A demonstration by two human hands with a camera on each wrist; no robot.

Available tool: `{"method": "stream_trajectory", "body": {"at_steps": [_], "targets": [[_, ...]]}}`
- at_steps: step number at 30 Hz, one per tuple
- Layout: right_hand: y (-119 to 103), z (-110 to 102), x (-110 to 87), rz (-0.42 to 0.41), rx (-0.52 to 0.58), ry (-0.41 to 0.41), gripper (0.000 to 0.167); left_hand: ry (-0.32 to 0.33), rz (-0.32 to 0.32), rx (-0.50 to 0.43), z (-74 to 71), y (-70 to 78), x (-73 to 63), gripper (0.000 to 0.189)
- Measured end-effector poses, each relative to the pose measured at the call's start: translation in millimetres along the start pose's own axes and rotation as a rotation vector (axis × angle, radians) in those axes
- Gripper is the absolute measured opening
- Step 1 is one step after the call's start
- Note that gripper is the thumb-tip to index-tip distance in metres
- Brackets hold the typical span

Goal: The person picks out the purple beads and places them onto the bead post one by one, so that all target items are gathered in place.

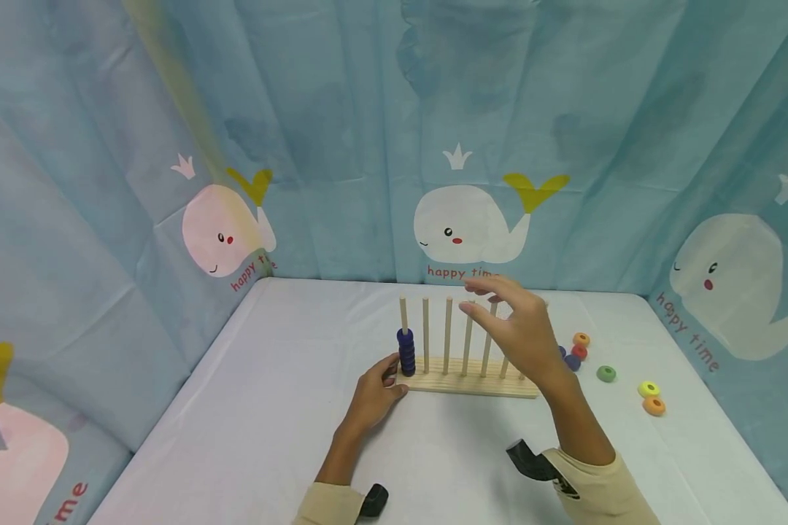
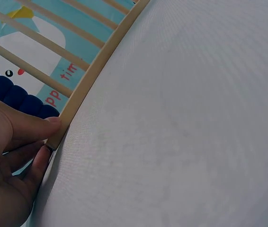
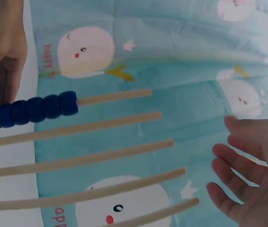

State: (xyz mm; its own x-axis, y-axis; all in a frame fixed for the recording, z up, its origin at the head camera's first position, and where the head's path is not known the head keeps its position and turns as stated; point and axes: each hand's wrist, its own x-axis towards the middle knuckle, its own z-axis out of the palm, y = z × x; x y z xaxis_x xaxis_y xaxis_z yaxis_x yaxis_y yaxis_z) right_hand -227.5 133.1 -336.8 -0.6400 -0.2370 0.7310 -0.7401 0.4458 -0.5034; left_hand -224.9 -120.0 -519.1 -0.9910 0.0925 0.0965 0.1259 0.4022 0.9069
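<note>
A wooden peg stand [image 1: 466, 387] stands on the white table, with a row of upright pegs. Several dark blue beads [image 1: 406, 354] are stacked on its leftmost peg. My left hand [image 1: 373, 397] holds the left end of the base, and the left wrist view shows the thumb [image 2: 39, 127] on the front side with fingers around the end. My right hand [image 1: 522, 332] is raised over the right part of the stand, hiding some pegs. In the right wrist view its fingers [image 3: 233, 182] are spread and relaxed, apart from the peg tips, with nothing between them.
To the right of the stand lie loose beads: blue [image 1: 572, 362], red [image 1: 579, 353], orange [image 1: 581, 339] and green [image 1: 606, 374]. Farther right are a yellow bead [image 1: 649, 389] and another orange bead [image 1: 654, 406]. A blue whale-print curtain [image 1: 341, 219] surrounds the table.
</note>
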Motion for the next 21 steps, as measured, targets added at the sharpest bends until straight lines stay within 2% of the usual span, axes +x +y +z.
{"method": "stream_trajectory", "body": {"at_steps": [4, 12, 15, 21], "targets": [[0, -10, -7.3, 0.025, 0.008, 0.038, 0.037, 0.004, 0.018, -0.003, 0.2, 0.4, 0.0, 0.064], [-20, -31, -16.4, 0.061, -0.002, 0.093, 0.034, 0.003, -0.003, 0.009, -0.3, -1.3, 0.7, 0.064], [-13, -35, -22.1, 0.070, -0.034, 0.107, 0.035, 0.009, 0.007, 0.004, -0.2, -2.5, 1.1, 0.063], [22, -44, -36.5, 0.119, -0.049, 0.143, 0.034, 0.006, 0.032, -0.009, 0.1, -3.1, 1.3, 0.063]]}}
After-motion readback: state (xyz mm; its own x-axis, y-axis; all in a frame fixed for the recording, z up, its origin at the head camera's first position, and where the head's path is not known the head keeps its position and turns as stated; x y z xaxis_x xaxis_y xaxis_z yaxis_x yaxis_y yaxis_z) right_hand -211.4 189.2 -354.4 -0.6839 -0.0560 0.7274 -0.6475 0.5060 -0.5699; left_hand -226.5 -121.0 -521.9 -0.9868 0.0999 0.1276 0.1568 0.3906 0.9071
